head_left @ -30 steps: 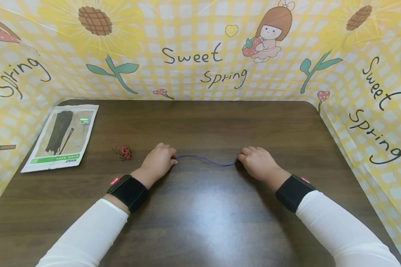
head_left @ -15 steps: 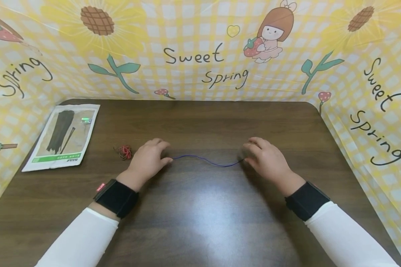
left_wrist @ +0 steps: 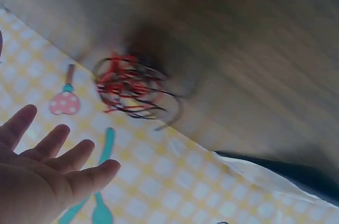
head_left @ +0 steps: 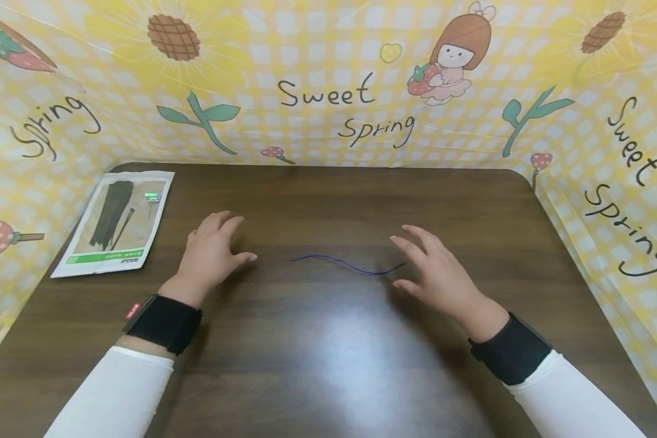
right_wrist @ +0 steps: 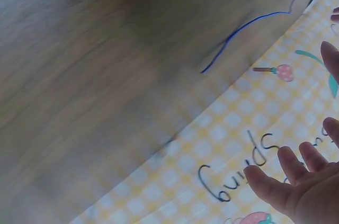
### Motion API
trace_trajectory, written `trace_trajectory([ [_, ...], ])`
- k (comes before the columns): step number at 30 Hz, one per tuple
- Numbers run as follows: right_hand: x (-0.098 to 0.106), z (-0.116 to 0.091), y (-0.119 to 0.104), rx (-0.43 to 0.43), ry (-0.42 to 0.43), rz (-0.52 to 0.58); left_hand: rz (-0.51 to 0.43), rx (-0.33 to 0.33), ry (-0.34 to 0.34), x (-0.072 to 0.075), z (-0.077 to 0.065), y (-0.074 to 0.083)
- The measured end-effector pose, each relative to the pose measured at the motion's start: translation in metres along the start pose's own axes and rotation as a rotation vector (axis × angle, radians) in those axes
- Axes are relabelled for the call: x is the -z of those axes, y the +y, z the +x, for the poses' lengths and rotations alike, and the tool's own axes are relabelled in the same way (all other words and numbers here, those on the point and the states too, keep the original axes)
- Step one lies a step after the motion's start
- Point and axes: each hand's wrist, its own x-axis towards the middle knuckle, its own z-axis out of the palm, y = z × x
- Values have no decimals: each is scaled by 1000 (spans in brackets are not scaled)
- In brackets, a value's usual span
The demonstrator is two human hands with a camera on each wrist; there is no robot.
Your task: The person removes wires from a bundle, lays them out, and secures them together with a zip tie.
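Observation:
A thin blue wire (head_left: 356, 268) lies in a shallow wave on the brown table (head_left: 328, 377), its right end darker in the head view. Just beyond that end is my right hand (head_left: 440, 280), fingers spread and holding nothing. My left hand (head_left: 208, 255) is well left of the wire, its fingers apart and thumb out, also without anything in it. A loose tangle of red and dark wires (left_wrist: 130, 86) shows in the left wrist view, near the left hand; in the head view that hand hides it. The blue wire runs diagonally in the right wrist view.
A flat white packet (head_left: 117, 225) with a picture of dark strips and a green band lies at the table's back left. Yellow checked cloth (head_left: 328, 61) with printed flowers and lettering hangs behind the table and along both sides.
Both hands have let go of the blue wire's ends and spread their fingers. The left hand has moved left, over the tangle; the right has drawn slightly right. The wire stays on the table.

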Motion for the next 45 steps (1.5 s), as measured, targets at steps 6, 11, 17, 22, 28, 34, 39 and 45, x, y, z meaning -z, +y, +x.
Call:
trace_trajectory([
  [6, 0, 1, -7, 55, 19, -17, 10, 51, -36, -3, 5, -14],
  [11, -3, 2, -9, 58, 10, -21, -2, 87, -92, -6, 9, -24],
  [17, -9, 0, -11, 62, -11, -24, -6, 133, -173, -11, 12, -36],
  [22, -12, -3, -10, 55, -9, -24, -23, 143, -192, -13, 14, -42],
  [28, -11, -4, -7, 54, -1, -19, -49, 146, -207, -14, 14, -45],
  [34, -12, -4, -5, 40, -19, -17, -37, 131, -193, -13, 14, -46],
  [39, -12, -5, -5, 33, -17, -18, -9, 139, -202, -12, 14, -48],
  [45, -12, -5, -5, 29, -19, -16, 1, 134, -198, -12, 12, -49],
])
